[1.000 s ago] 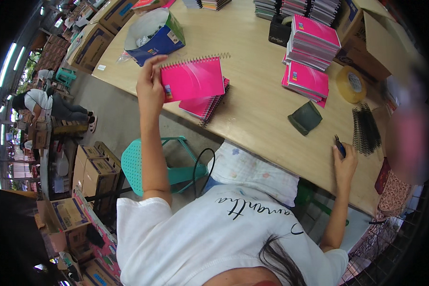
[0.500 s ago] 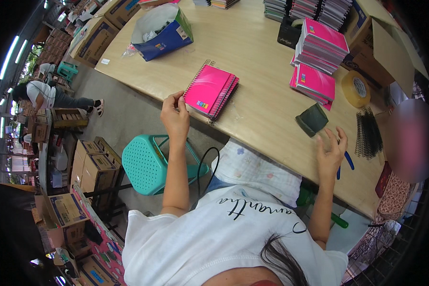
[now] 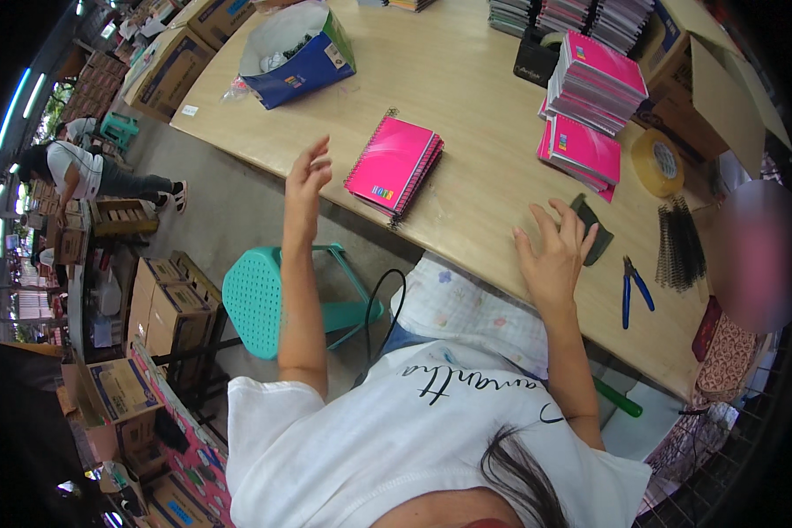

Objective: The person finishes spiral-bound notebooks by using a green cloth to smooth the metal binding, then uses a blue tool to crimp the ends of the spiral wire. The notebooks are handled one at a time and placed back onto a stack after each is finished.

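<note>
A small stack of pink spiral notebooks [image 3: 389, 165] lies on the table near its front edge. Just left of it, past the table edge, my left hand [image 3: 306, 180] is raised with its fingers apart, holding nothing. My right hand [image 3: 554, 242] hovers open over the front of the table, fingers spread. Behind its fingertips sits a dark green block-like piece [image 3: 600, 231], partly hidden by the hand. To the right lie blue-handled pliers [image 3: 632, 289] and a bunch of black spiral binding coils [image 3: 679, 246].
Piled pink notebooks [image 3: 594, 84], a roll of yellowish tape [image 3: 657, 164] and a black tape dispenser [image 3: 534, 60] occupy the right side. A blue box [image 3: 308, 75] stands at the back left. A green stool [image 3: 253, 304] is beside me; a person [image 3: 75, 172] bends far left.
My left hand has let go of the notebook stack and moved left. The right hand has shifted left, from beside the pliers to in front of the dark green piece.
</note>
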{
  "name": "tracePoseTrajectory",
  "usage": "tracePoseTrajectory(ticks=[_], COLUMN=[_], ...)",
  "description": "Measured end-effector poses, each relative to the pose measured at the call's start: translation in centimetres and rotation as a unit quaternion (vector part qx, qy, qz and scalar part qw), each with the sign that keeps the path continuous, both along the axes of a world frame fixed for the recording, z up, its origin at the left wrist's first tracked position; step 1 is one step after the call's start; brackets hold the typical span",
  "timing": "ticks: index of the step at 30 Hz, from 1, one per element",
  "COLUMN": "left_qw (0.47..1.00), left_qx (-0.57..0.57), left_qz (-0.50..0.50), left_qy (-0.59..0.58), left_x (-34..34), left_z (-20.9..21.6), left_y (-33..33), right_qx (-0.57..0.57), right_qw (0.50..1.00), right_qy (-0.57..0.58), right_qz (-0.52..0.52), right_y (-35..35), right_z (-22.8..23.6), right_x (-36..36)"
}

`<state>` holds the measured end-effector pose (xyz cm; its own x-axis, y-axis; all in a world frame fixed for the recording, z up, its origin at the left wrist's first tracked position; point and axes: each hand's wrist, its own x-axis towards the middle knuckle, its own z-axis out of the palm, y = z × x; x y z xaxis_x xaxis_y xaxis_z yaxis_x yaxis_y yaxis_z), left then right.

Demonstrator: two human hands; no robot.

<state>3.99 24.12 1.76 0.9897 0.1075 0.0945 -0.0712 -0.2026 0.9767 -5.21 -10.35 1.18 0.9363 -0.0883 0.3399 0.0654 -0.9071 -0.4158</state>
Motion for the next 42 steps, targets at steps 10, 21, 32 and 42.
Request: tracePoseTrajectory(ticks=[10,21,32,42], left_qw=[0.957,0.952,0.969,0.966], left_qx=[0.065,-0.076,-0.055,0.206], left_qz=[-0.272,-0.264,-0.107,-0.157], left_qy=[0.075,0.137,-0.214,-0.02], left_x=[5.1,6.3,0.0,11.7], left_z=[-1.5,-3.4,7.1,-0.5], left_y=[-1.5,0.0,-7.7,-30.7], right_qx=[-0.156,0.578,-0.068,-0.101], right_qw=[0.985,0.766,0.97,0.987], right_qy=[0.029,0.134,0.137,0.034], right_qz=[-0.064,0.248,-0.189,-0.116], right_y=[-3.4,15.3,-3.4,-13.1], right_z=[-3.3,-7.6,-1.6,-1.4], right_x=[-0.6,7.6,-0.5,-2.4])
